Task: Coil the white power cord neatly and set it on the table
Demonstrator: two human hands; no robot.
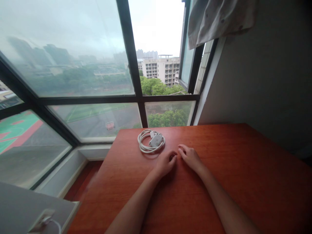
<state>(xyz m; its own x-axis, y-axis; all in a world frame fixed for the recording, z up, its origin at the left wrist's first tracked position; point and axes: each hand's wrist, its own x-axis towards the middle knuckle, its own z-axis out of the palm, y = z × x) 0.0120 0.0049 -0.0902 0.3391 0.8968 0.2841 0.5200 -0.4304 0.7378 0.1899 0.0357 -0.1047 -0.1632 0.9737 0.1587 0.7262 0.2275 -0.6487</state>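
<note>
On the far part of the reddish-brown wooden table (pixel 219 156) lies an extension cord, its white cable coiled in a loop and its grey-white socket block (pixel 156 140) resting on the coil's right side. Just in front of the coil, my left hand (pixel 166 162) rests near the tabletop, fingers loosely curled and a gap showing between thumb and forefinger. My right hand (pixel 190 157) is beside it, fingers bent and slightly apart, pointing toward the left hand. A narrow space separates the two hands. Nothing shows in either one, and neither touches the cord.
Dark-framed windows (pixel 140 81) stand behind and left of the table, one pane swung open. A curtain (pixel 219 21) hangs at the upper right beside a grey wall (pixel 255 78). At lower left, a plug with a white cable sits in a wall socket (pixel 44 221).
</note>
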